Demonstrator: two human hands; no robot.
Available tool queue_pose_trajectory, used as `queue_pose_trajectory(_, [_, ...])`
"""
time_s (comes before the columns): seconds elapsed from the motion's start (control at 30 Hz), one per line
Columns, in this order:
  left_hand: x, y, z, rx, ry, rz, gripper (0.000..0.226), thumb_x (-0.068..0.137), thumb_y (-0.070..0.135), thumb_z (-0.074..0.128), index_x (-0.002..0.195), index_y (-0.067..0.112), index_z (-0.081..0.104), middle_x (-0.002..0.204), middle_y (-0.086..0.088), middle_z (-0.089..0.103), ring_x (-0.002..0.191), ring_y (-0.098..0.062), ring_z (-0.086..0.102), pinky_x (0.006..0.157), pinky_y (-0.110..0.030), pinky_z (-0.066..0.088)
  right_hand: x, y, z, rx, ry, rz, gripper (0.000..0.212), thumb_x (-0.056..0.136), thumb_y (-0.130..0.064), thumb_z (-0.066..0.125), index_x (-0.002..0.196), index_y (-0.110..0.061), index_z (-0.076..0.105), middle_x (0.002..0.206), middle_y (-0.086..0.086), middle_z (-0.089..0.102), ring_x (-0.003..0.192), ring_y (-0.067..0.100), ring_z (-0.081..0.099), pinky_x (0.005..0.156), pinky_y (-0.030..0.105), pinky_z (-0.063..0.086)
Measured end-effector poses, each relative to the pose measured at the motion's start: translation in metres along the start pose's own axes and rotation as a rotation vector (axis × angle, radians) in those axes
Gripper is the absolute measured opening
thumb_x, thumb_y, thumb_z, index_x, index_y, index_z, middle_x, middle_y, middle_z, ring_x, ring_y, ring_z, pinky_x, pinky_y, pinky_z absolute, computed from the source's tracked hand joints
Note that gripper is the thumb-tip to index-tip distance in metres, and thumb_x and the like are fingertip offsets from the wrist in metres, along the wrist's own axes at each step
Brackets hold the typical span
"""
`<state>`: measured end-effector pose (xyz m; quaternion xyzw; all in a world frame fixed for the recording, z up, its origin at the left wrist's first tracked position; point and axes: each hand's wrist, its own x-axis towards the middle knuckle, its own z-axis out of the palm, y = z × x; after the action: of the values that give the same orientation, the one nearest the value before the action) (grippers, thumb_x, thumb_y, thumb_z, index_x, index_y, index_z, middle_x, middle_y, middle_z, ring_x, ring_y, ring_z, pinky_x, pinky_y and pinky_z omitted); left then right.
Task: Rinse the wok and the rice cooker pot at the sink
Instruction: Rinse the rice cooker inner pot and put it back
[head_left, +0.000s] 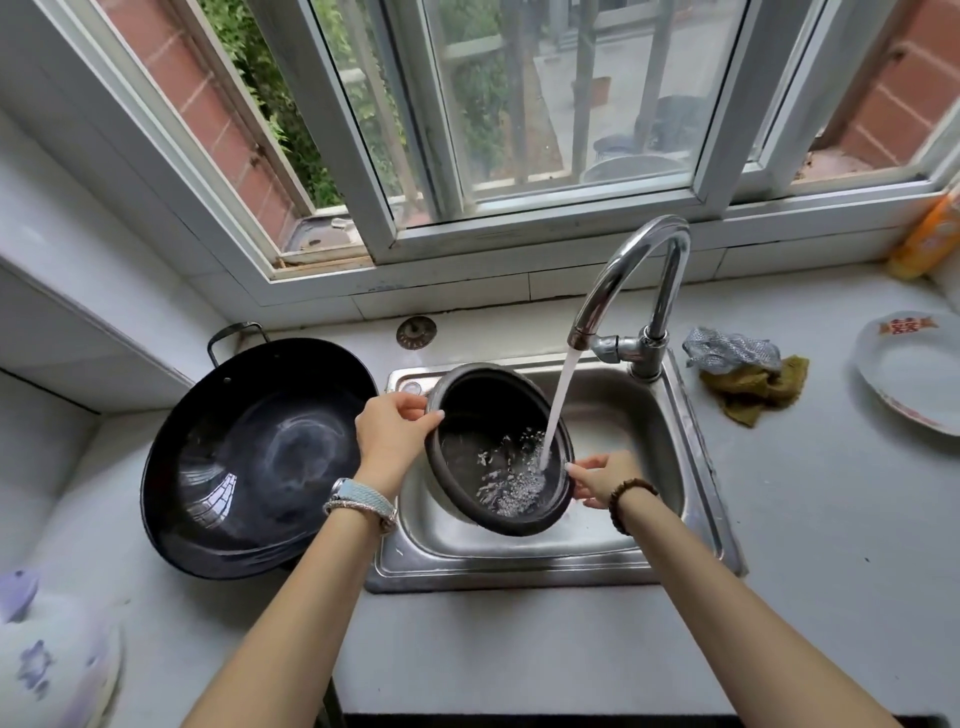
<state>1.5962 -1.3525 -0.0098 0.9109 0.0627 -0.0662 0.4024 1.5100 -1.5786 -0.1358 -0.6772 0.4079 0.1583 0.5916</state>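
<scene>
Now, left hand (395, 431): grips the rim of the rice cooker pot (483, 431) at 10 o'clock, thumb over the edge.
Right hand (602, 478): pinches the rim at 4 o'clock.
Pot: tilted over the sink (623, 540), faucet (639, 270) water splashing inside.
Arms: both reach forward.
Wok (249, 457): on the counter (831, 519), at the sink's 9 o'clock.
Plate (914, 374): at 3 o'clock.

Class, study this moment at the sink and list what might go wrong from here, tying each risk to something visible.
The tilted rice cooker pot is held only at its rim by the left hand and right hand; wet, it may slip into the sink.
The water stream strikes inside near the rim, so spray may reach the counter.
The wok sits beside the left forearm and might get knocked.
</scene>
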Motion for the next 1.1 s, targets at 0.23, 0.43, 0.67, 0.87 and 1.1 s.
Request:
queue_pose_trajectory(0.23, [-0.005,0.014,-0.003,0.042,-0.037,-0.035,0.016,0.073,0.021,0.083,0.083,0.012,0.075,0.076,-0.001,0.072,0.089,-0.02,0.07,0.091,-0.033,0.054,-0.027,0.015,0.011,0.076,-0.126,0.125,0.013,0.088,-0.007,0.065,0.077,-0.004,0.059,0.042,0.004,0.056,0.039,0.012,0.055,0.048,0.025,0.056])
queue_pose_trajectory(0.43, [-0.006,0.038,-0.015,0.14,-0.048,0.001,0.015,0.073,0.018,0.082,0.071,0.014,0.068,0.076,-0.005,0.07,0.091,-0.021,0.067,0.089,-0.029,0.051,-0.046,0.016,0.038,0.179,-0.185,0.2,0.018,0.088,-0.004,0.064,0.071,-0.007,0.057,0.04,0.007,0.054,0.033,0.012,0.053,0.043,0.025,0.054])
queue_pose_trajectory(0.67, [-0.007,0.066,-0.027,0.26,-0.044,0.074,0.015,0.073,0.018,0.081,0.081,0.009,0.072,0.088,-0.009,0.073,0.093,-0.022,0.068,0.089,-0.037,0.054,-0.062,0.008,0.063,0.276,-0.334,0.236,0.016,0.088,0.004,0.057,0.081,-0.009,0.051,0.052,0.009,0.05,0.039,0.012,0.049,0.066,0.035,0.058])
queue_pose_trajectory(0.87, [-0.021,0.087,-0.034,0.342,-0.015,0.181,0.016,0.076,0.015,0.079,0.088,0.006,0.073,0.091,-0.009,0.072,0.098,-0.021,0.064,0.088,-0.03,0.051,-0.074,-0.001,0.077,0.276,-0.376,0.246,0.02,0.091,-0.003,0.058,0.072,-0.007,0.052,0.04,0.002,0.057,0.039,0.008,0.056,0.06,0.027,0.056])
queue_pose_trajectory(1.1, [-0.029,0.106,-0.044,0.387,-0.002,0.238,0.016,0.078,0.014,0.078,0.089,0.003,0.073,0.086,-0.008,0.067,0.096,-0.022,0.062,0.081,-0.029,0.051,-0.085,-0.01,0.087,0.346,-0.436,0.277,0.021,0.092,-0.005,0.057,0.072,-0.007,0.052,0.039,0.002,0.057,0.036,0.006,0.058,0.053,0.024,0.054])
